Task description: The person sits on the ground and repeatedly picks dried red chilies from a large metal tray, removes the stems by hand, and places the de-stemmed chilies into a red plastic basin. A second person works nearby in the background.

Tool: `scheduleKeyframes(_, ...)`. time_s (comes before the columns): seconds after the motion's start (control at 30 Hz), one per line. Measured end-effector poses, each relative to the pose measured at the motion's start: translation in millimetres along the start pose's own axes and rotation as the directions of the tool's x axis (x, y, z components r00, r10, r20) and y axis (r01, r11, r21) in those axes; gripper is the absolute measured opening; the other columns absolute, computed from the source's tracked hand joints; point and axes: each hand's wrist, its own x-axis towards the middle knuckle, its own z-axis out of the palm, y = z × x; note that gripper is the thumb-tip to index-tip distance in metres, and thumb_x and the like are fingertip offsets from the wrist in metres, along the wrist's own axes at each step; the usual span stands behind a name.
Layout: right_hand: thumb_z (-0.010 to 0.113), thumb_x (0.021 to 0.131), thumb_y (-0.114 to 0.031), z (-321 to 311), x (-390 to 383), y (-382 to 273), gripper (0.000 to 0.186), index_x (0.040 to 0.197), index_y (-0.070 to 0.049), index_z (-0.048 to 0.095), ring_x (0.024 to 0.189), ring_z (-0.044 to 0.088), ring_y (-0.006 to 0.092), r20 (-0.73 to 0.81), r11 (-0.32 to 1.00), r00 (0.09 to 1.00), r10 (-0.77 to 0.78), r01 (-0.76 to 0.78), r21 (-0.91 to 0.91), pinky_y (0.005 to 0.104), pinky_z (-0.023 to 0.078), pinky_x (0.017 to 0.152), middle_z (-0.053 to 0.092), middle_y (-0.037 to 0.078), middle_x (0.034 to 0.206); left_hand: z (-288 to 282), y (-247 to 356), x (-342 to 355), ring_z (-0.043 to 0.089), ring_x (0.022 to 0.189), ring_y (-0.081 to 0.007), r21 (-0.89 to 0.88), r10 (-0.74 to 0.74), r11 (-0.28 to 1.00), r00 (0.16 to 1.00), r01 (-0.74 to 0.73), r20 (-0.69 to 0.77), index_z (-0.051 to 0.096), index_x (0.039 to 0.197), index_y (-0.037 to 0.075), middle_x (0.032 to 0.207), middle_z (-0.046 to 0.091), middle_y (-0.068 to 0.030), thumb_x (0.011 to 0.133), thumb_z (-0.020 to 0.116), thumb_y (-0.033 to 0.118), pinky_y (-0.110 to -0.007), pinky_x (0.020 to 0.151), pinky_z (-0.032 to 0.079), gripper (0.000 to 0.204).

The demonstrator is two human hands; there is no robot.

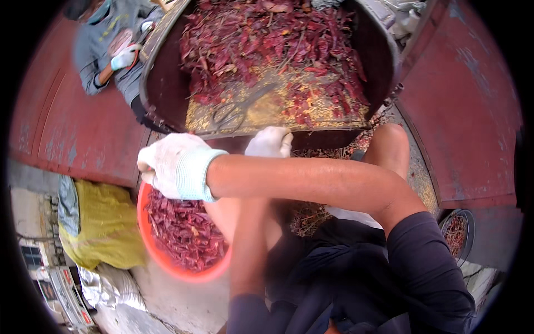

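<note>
My right hand point(173, 165), in a white glove, reaches across my body to the left and grips the rim of an orange basin point(167, 263) full of dried red chilies point(183, 228). My left hand point(270, 142), also gloved, lies at the front rim of a big dark metal pan point(161, 83), partly hidden behind my right forearm. I cannot tell whether it holds anything. The pan holds a heap of dried chilies point(267, 39), loose yellow seeds point(278, 103) and a pair of scissors point(233, 111).
Another person in grey with a white glove point(123, 57) sits at the pan's far left. A yellow sack point(105, 222) lies left of the basin. A small round sieve with chilies point(457, 234) sits at the right. Red metal panels flank the pan.
</note>
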Motion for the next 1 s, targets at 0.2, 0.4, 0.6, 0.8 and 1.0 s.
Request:
scheduleKeyframes(0.2, 0.06, 0.094, -0.03, -63.7, -93.6, 57.9, 0.027, 0.101, -0.007, 0.072, 0.069, 0.067, 0.019, 0.32, 0.902, 0.933, 0.163, -0.272, 0.335, 0.0351, 0.053, 0.067, 0.072, 0.004, 0.081, 24.9, 4.2, 17.7, 0.067, 0.092, -0.0279, -0.066, 0.097, 0.994, 0.98, -0.086, 0.176, 0.068, 0.112, 0.007, 0.102, 0.07, -0.015, 0.095, 0.062, 0.028, -0.038, 0.084, 0.052, 0.028)
scheduleKeyframes(0.4, 0.061, 0.087, -0.018, -83.6, -150.6, 114.3, 0.016, 0.092, -0.007, 0.071, 0.058, 0.06, 0.0113, 0.568, 0.914, 0.82, 0.076, -0.285, 0.289, 0.028, 0.047, 0.05, 0.066, 0.003, 0.073, 50.0, -17.2, 23.4, 0.068, 0.094, -0.027, -0.703, -0.015, 0.699, 0.986, 0.13, 0.168, 0.058, 0.124, -0.005, 0.103, 0.066, -0.0187, 0.085, 0.066, 0.041, -0.036, 0.084, 0.055, 0.06)
scheduleKeyframes(0.6, 0.063, 0.09, -0.027, -75.9, -205.1, 151.4, 0.022, 0.096, -0.008, 0.072, 0.057, 0.06, 0.0121, 0.531, 0.715, 0.814, 0.236, -0.516, 0.472, 0.0279, 0.048, 0.05, 0.07, 0.003, 0.076, 65.9, 34.7, 49.1, 0.067, 0.079, -0.0295, 0.356, 0.06, 0.93, 0.994, -0.089, 0.093, 0.068, 0.1, 0.007, 0.088, 0.069, -0.0114, 0.084, 0.073, 0.032, -0.039, 0.073, 0.053, 0.03)
scheduleKeyframes(0.8, 0.062, 0.092, -0.028, -85.1, -214.9, 151.3, 0.023, 0.094, -0.007, 0.071, 0.059, 0.061, 0.0132, 0.51, 0.756, 0.828, 0.233, -0.485, 0.441, 0.0295, 0.05, 0.056, 0.071, 0.002, 0.078, 64.4, 28.0, 54.2, 0.066, 0.075, -0.0278, 0.236, 0.028, 0.971, 1.0, -0.025, -0.01, 0.069, 0.091, 0.009, 0.083, 0.068, -0.0106, 0.086, 0.073, 0.025, -0.038, 0.071, 0.052, 0.018)
scheduleKeyframes(1.0, 0.059, 0.094, -0.028, -103.4, -229.2, 152.2, 0.025, 0.101, -0.006, 0.07, 0.06, 0.064, 0.0138, 0.372, 0.669, 0.841, 0.393, -0.539, 0.512, 0.0295, 0.053, 0.058, 0.073, 0.004, 0.083, 44.5, 27.3, 68.5, 0.054, 0.059, -0.0071, -0.456, -0.323, 0.847, 0.946, 0.275, -0.03, 0.068, 0.097, 0.0, 0.078, 0.065, -0.0016, 0.094, 0.068, 0.015, -0.024, 0.052, 0.046, 0.015)
